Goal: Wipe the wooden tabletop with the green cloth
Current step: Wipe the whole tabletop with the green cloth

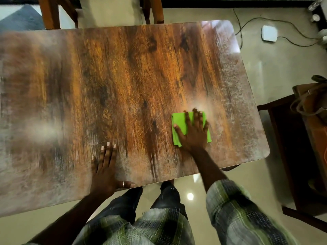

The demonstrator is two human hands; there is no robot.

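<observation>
Folded bright green cloth [179, 125], flat on the glossy brown wood-grain table [123, 76], toward its right end and closer to the near edge than to the far one. Pressed down under the right grip [194, 133]: palm on top, fingers straight and spread, thumb out to the left across the green, nothing curled round the fabric. Green visible left of the palm, between the fingers and in a strip past the little finger on the right.

Left grip [104, 172] apart from the cloth, at the near edge of the table, laid flat with fingers straight and pointing away, holding nothing. Silver ring [123, 184] on its thumb, lying along the edge.

Green-and-grey plaid sleeve [230, 209] on the right forearm. Beyond the far edge, orange-brown wooden chair [51, 13]. On the beige tiled floor [283, 68] to the right, flat white rounded box [269, 33]. Left part of the table blurred.
</observation>
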